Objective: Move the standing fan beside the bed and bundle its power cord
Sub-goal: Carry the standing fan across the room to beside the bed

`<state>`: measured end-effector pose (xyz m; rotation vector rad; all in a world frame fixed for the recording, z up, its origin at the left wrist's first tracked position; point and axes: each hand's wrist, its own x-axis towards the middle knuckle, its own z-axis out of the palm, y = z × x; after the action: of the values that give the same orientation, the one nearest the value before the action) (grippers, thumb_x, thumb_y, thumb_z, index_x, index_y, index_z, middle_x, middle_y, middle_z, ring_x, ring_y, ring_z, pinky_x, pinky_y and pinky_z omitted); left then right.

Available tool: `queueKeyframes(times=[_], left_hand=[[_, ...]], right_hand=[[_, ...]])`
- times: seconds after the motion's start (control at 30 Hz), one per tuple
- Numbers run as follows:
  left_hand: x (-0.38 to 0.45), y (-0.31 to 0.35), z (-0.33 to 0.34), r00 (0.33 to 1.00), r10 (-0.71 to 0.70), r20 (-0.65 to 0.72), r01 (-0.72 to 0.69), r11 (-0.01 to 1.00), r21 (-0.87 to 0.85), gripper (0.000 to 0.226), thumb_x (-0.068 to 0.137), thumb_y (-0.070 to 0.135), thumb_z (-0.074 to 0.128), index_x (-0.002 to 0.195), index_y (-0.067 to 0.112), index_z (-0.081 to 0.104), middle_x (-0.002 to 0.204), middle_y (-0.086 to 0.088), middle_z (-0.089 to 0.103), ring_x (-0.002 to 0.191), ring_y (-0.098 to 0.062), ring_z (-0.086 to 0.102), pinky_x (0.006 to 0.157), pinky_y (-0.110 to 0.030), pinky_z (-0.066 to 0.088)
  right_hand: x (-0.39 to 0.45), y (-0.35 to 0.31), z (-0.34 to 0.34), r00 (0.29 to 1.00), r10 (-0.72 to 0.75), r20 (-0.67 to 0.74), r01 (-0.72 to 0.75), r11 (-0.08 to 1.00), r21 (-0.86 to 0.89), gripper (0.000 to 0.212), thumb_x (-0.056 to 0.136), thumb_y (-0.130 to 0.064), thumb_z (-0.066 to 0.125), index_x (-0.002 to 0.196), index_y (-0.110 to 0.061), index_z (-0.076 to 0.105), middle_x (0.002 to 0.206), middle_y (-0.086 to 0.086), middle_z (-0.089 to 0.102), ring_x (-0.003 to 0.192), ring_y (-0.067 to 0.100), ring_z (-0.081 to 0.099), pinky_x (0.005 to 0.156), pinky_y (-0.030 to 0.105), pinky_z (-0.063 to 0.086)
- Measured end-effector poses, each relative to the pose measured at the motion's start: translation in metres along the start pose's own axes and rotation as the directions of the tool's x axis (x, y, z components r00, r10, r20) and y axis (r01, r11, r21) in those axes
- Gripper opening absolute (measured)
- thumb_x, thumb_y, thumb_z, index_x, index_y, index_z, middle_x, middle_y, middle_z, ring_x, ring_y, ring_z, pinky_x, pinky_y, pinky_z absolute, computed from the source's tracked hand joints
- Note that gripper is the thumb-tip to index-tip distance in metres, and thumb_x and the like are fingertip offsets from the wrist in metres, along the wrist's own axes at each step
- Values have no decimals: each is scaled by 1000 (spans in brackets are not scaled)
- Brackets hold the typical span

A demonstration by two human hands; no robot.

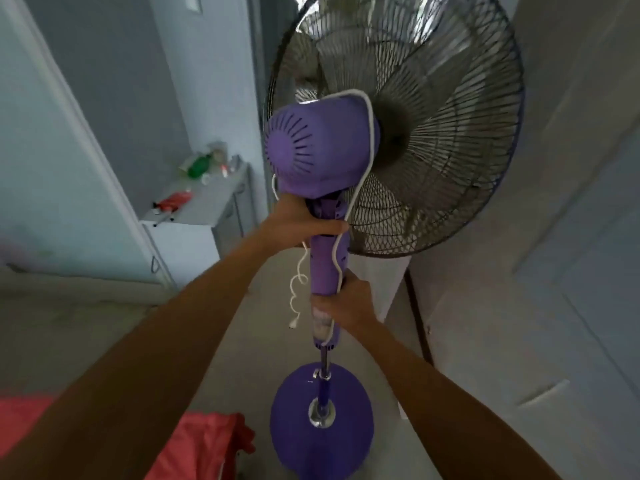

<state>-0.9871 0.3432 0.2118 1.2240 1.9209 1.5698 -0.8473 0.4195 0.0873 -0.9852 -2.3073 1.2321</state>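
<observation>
Bedding (201,445), red, fills the near lower left corner, and just beyond it the round purple base (322,415) of the fan (329,265) sits low over the pale floor; whether it touches the floor I cannot tell. Both hands are on the purple column above the thin metal pole. The right hand (349,303) has its fingers curled tight round the column's lower end, where the pole enters. The left hand (301,221) wraps the neck right under the motor housing (318,150), fingers closed round it. The white cord (367,140) loops over the housing, runs down the column under both grips, and its coiled tail with the plug (293,325) dangles free to the left (ready to snag).

Top-heavy is my guess: motor and wide wire cage (433,133) ride high, the base is a flat counterweight. The rigid column is the sound place to hold; the cage looks thin and would likely flex. The cord is limp and light, and will need gathering by hand.

Farther back, a grey table (221,202) with bottles stands against the wall.
</observation>
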Motion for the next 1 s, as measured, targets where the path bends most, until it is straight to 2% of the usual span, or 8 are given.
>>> queueKeyframes(times=[0.07,0.2,0.33,0.47,0.67,0.73,0.87,1.0], left_hand=[[19,-7,-22,995,-15,-97,18,999,31,61,64,26,92,120,24,65,116,8,71,108,-8,66,91,-27,54],[41,-18,-66,974,-38,-225,47,998,33,50,67,14,90,106,34,66,101,24,73,96,5,68,77,-11,52],[53,-37,-117,936,-63,-347,79,996,34,57,66,19,91,117,22,66,114,2,73,105,-11,69,85,-24,57],[67,-74,-185,868,-93,-487,123,992,28,58,65,19,91,118,20,66,116,-4,72,108,-18,68,89,-31,57],[83,-131,-297,743,-110,-661,211,975,75,54,55,39,91,104,36,68,109,2,75,100,-11,70,84,-26,57],[88,-144,-337,691,-109,-715,250,964,94,56,50,46,90,100,38,68,106,6,75,97,-6,69,85,-26,57],[87,-162,-401,607,-133,-783,298,952,70,60,52,37,92,106,28,70,111,-4,75,107,-20,69,93,-44,57],[78,-183,-476,512,-155,-845,363,931,49,56,55,29,93,106,25,69,112,-6,74,108,-23,69,93,-47,56]], right_hand=[[41,-11,14,996,-67,61,68,998,-4,45,61,-34,84,99,-18,65,86,1,74,77,20,70,68,31,57],[98,-39,44,967,-187,171,189,982,10,53,57,-43,83,102,-18,67,89,1,76,78,18,72,73,34,59],[141,-68,86,923,-270,273,262,963,63,59,50,-54,79,98,-23,67,81,-9,74,71,6,71,67,27,59],[191,-106,151,858,-343,382,347,936,62,57,48,-54,79,95,-24,66,75,-13,71,65,0,68,61,23,57],[255,-173,260,745,-415,523,441,894,81,58,48,-55,78,95,-24,66,76,-14,71,63,-6,65,53,9,49],[274,-199,298,713,-419,563,450,888,91,61,48,-52,80,99,-22,67,82,-11,74,67,2,69,60,16,55],[296,-245,360,642,-415,645,453,884,118,63,44,-51,81,98,-21,68,83,-9,74,69,7,70,61,20,56],[311,-298,432,544,-429,721,465,869,167,59,45,-48,81,95,-22,68,77,-14,70,65,-2,66,53,11,49]])
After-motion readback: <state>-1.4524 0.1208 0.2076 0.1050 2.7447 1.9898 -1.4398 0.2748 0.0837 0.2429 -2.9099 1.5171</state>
